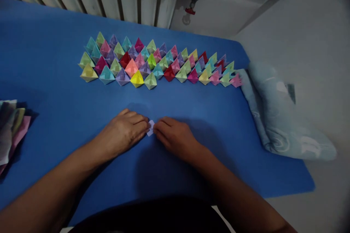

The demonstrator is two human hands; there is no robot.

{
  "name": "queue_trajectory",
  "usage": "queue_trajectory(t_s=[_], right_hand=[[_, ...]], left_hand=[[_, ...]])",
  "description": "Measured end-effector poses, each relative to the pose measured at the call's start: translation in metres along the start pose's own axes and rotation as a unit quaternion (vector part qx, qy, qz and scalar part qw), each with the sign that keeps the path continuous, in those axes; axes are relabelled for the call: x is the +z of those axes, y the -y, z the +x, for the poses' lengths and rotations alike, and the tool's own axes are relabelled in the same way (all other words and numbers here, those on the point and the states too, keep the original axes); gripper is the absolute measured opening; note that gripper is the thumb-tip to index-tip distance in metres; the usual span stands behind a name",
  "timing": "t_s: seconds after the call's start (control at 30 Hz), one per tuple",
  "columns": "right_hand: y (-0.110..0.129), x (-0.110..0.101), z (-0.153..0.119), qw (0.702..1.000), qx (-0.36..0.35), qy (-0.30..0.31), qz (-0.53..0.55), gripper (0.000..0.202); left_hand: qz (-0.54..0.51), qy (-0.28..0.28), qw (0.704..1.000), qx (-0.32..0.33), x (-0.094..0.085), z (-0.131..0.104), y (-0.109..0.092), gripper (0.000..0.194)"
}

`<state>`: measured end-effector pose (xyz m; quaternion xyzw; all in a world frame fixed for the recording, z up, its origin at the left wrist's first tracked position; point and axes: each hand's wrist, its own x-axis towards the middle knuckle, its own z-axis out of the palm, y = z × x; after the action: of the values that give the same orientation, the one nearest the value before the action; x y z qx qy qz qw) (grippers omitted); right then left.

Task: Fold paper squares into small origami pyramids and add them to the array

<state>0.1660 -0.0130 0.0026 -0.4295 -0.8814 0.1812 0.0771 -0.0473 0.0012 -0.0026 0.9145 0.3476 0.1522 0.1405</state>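
A small piece of folded lilac paper (150, 128) is pinched between my two hands, low over the blue surface. My left hand (128, 128) has its fingers closed on the paper's left side, and my right hand (173, 134) grips its right side. The fingers cover most of the paper, so its full shape is hidden. Beyond the hands stand several rows of small origami paper boats (136, 79) in yellow, green, pink, red, turquoise and purple.
A stack of coloured paper sheets (19, 127) lies at the left edge. On the right a folded light-blue blanket (273, 113) rests across the blue table surface (68, 116). Behind the table are a white radiator (128, 0) and a pipe valve with a red handle (190, 11).
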Motion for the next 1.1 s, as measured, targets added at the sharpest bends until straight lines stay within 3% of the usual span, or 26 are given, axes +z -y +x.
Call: queue_trajectory(t_s=[0.3, 1.1], right_hand=[[0.0034, 0.0010, 0.0024, 0.999, 0.041, 0.003, 0.009, 0.024], [0.0093, -0.0051, 0.0049, 0.994, 0.107, 0.018, 0.013, 0.020]], left_hand=[[0.002, -0.023, 1.000, -0.015, 0.0059, -0.0003, 0.0004, 0.032], [0.072, -0.010, 0.995, -0.071, 0.0098, 0.0039, 0.0003, 0.030]])
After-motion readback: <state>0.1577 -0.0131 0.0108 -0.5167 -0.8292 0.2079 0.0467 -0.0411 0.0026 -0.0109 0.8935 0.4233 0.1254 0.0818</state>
